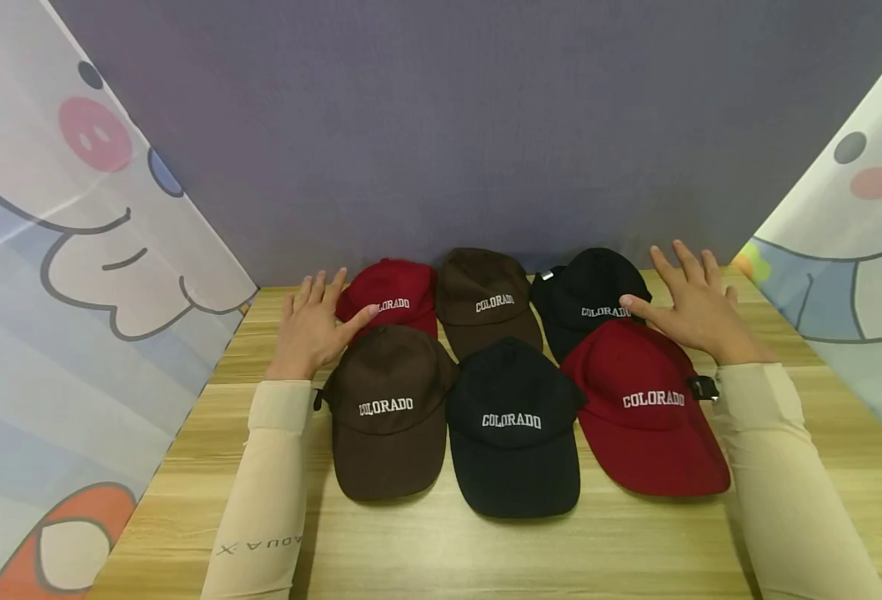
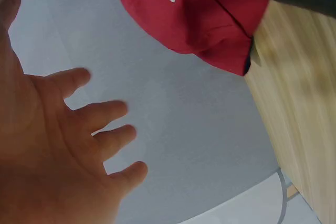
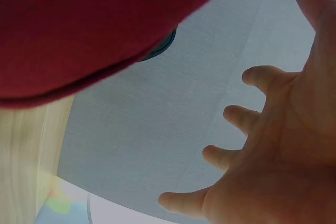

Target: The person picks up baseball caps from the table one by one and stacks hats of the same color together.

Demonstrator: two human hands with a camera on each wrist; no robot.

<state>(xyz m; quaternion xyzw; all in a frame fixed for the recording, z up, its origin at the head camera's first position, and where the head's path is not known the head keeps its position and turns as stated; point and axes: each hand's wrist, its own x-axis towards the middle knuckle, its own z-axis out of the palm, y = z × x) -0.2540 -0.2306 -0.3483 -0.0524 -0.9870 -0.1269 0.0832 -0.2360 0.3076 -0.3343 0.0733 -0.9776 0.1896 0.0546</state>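
Observation:
Two rows of baseball caps lettered COLORADO lie on the wooden table. At the back are a red cap (image 1: 392, 292), a brown cap (image 1: 486, 296) and a black cap (image 1: 598, 287). In front of them sit a brown cap (image 1: 392, 408), a black cap (image 1: 516, 425) and a red cap (image 1: 643, 417). My left hand (image 1: 313, 329), fingers spread, is at the left side, its thumb overlapping the back red cap in the head view. My right hand (image 1: 692, 308), also spread, is by the back black cap and front red cap. Both wrist views show bare palms holding nothing.
A grey upright panel (image 1: 471, 125) closes off the back of the table (image 1: 381, 550). Cartoon-printed sheets stand on both sides, the left sheet (image 1: 36, 333) and the right sheet (image 1: 861, 250). A black strap with a buckle (image 1: 704, 388) sticks out beside the front red cap.

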